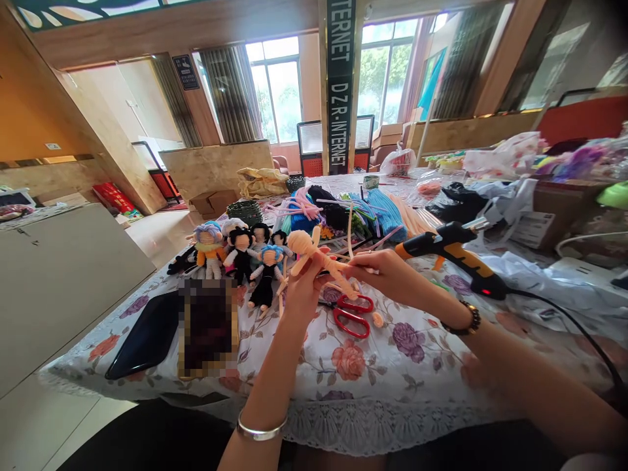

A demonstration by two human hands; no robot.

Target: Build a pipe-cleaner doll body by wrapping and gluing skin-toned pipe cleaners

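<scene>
A peach doll body (303, 244) with a round head and thin limbs is held above the table. My left hand (307, 282) has its fingers wrapped round the body below the head. To the right, my right hand (377, 267) pinches the end of a peach limb. Under the hands lie red-handled scissors (354, 315), with a small peach piece (377, 319) beside them. A black and orange glue gun (454, 255) with a red light rests right of my right hand.
Several finished dolls (239, 252) stand left of my hands. Before them lie a dark tablet (147, 335) and a blurred item in a yellowish frame (234, 327). Bundles of coloured stems (380, 210) are behind; plastic bags (515, 275) and a cardboard box (554, 212) are at right.
</scene>
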